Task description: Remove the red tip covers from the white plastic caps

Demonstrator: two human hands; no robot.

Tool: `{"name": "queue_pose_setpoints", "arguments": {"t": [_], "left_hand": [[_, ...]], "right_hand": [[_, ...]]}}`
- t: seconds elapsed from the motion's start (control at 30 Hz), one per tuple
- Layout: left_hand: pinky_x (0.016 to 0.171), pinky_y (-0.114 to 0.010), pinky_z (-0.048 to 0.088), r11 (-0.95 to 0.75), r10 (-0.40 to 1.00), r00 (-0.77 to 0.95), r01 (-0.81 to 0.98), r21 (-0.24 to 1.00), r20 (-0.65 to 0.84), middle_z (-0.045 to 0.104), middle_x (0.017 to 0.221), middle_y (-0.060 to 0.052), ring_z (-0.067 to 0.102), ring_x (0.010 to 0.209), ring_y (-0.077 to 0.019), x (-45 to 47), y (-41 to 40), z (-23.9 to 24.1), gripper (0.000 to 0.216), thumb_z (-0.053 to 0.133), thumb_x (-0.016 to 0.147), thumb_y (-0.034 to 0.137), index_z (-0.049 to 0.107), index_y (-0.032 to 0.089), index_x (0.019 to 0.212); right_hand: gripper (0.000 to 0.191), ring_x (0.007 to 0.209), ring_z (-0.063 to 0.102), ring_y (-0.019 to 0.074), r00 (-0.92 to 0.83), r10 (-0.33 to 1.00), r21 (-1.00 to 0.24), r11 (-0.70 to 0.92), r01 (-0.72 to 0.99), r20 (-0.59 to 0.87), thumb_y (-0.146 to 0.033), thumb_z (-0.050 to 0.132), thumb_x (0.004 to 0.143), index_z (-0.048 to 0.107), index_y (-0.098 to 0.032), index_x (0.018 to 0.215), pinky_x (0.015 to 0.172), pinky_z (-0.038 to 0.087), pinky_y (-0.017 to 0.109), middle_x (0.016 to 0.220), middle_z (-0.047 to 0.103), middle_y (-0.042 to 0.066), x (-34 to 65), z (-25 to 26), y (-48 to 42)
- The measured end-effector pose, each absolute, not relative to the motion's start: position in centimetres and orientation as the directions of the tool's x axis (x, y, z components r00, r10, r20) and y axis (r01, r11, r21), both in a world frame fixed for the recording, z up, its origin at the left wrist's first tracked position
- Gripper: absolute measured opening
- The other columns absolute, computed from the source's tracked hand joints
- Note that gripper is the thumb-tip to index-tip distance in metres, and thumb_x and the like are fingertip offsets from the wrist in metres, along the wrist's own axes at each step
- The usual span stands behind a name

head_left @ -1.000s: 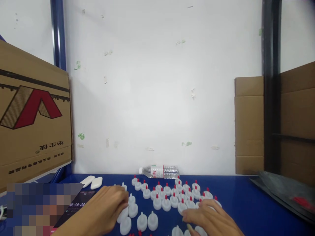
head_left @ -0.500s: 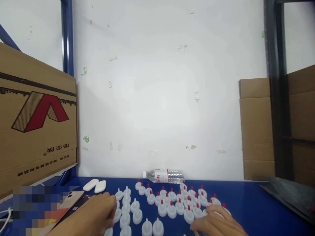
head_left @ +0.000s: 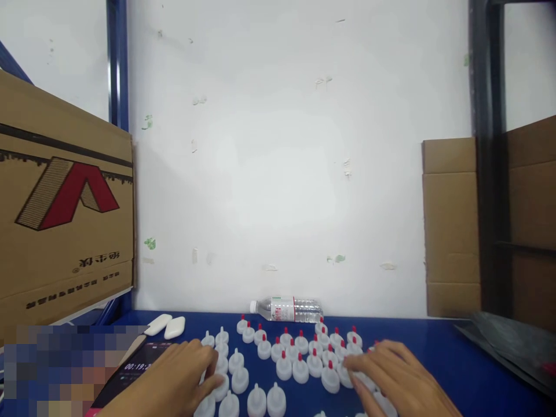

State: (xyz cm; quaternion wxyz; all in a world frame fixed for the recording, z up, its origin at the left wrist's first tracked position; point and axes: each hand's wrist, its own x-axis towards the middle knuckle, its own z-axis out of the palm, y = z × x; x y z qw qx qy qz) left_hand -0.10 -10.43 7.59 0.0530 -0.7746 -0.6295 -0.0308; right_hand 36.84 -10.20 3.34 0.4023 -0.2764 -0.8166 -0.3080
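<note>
Several white nozzle caps stand on the blue table [head_left: 434, 359]. Those with red tips [head_left: 299, 362] cluster in the middle and right; plain white ones [head_left: 237, 370] stand on the left. My left hand [head_left: 174, 379] lies over the plain white caps at the left, fingers curled down onto them. My right hand [head_left: 391, 376] rests on the red-tipped caps at the right of the cluster, fingers bent and touching them. What either hand grips is hidden under the fingers.
A clear water bottle [head_left: 286, 308] lies on its side by the white wall. Two white oval pieces [head_left: 167, 326] and a phone showing a timer [head_left: 136, 365] lie at the left. Cardboard boxes stand left [head_left: 65, 214] and right [head_left: 449, 226]. Dark sheets [head_left: 508, 347] lie at the right.
My right hand has moved up and forward onto the red-tipped caps. My left hand has shifted slightly right over the white caps. The view has tilted a little.
</note>
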Motion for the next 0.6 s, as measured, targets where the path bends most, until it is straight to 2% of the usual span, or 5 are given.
{"name": "queue_pose_setpoints", "arguments": {"t": [0.17,0.3,0.37,0.47,0.6], "left_hand": [[0.071,-0.037,0.039,-0.278,0.907,0.307,0.951,-0.137,0.289,0.077,0.091,-0.008,0.072,0.085,-0.0297,0.4,-8.8,6.9,0.043,0.032,0.108,0.033,0.069,0.024,0.089],[0.062,-0.034,0.032,-0.389,0.822,0.417,0.909,-0.151,0.388,0.072,0.077,-0.003,0.068,0.067,-0.0229,0.9,-8.1,6.1,0.046,0.028,0.109,0.032,0.063,0.024,0.080],[0.061,-0.033,0.032,-0.440,0.768,0.457,0.885,-0.148,0.449,0.070,0.074,-0.001,0.067,0.063,-0.0206,1.0,-8.0,5.7,0.045,0.029,0.110,0.032,0.061,0.024,0.080],[0.059,-0.032,0.032,-0.510,0.662,0.505,0.845,-0.161,0.553,0.066,0.068,0.001,0.064,0.058,-0.0183,1.2,-8.2,5.6,0.042,0.033,0.110,0.033,0.061,0.024,0.081],[0.055,-0.031,0.031,-0.577,0.530,0.558,0.789,-0.211,0.639,0.058,0.060,0.003,0.058,0.051,-0.0148,1.8,-8.8,6.0,0.041,0.038,0.109,0.029,0.055,0.023,0.072]], "right_hand": [[0.025,0.074,0.072,0.0246,-0.381,0.527,0.147,0.431,0.890,0.760,-0.026,0.045,0.103,0.069,-0.024,0.094,0.073,0.046,0.038,0.086,0.075,0.005,39.9,3.3,-8.8],[0.031,0.071,0.070,0.0280,-0.189,0.869,-0.095,0.259,0.961,0.458,-0.040,0.048,0.104,0.071,-0.026,0.088,0.067,0.040,0.037,0.074,0.074,0.004,41.0,3.9,-9.0],[0.030,0.071,0.070,0.0264,-0.169,0.932,-0.187,0.237,0.953,0.320,-0.044,0.052,0.103,0.073,-0.028,0.089,0.063,0.038,0.034,0.075,0.075,0.002,40.9,4.7,-9.7],[0.011,0.080,0.071,0.0254,-0.209,0.955,-0.236,0.257,0.937,0.210,-0.038,0.067,0.093,0.076,-0.032,0.096,0.066,0.037,0.031,0.083,0.077,0.000,40.7,5.2,-10.6],[0.024,0.087,0.071,0.0284,-0.252,0.957,-0.215,0.279,0.936,0.143,-0.026,0.082,0.074,0.078,-0.030,0.097,0.070,0.039,0.031,0.092,0.076,0.002,41.1,3.8,-10.7]]}}
